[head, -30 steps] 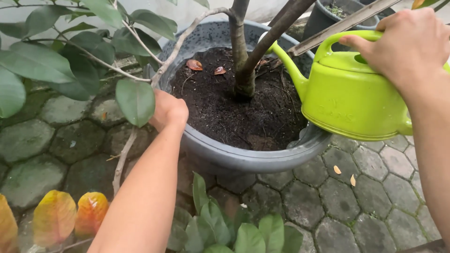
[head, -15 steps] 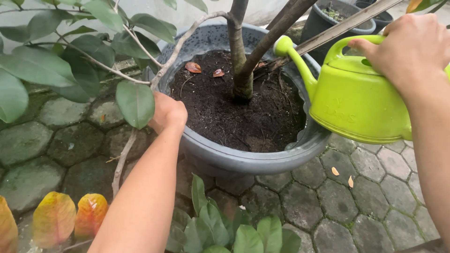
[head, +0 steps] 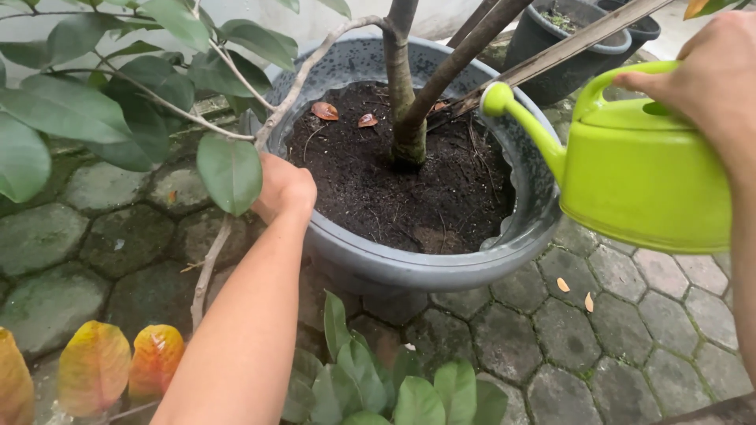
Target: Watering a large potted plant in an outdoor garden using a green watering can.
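right hand wrapping tight round the lime green watering can handle right of the grey plant pot, left hand closing on its left rim

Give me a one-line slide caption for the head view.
Right hand holds a lime-green watering can beside a grey pot of dark soil, while the left hand rests on its rim.

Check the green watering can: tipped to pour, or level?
Roughly level. The can hangs by its handle from the right hand, spout angled upward over the pot; no water shows.
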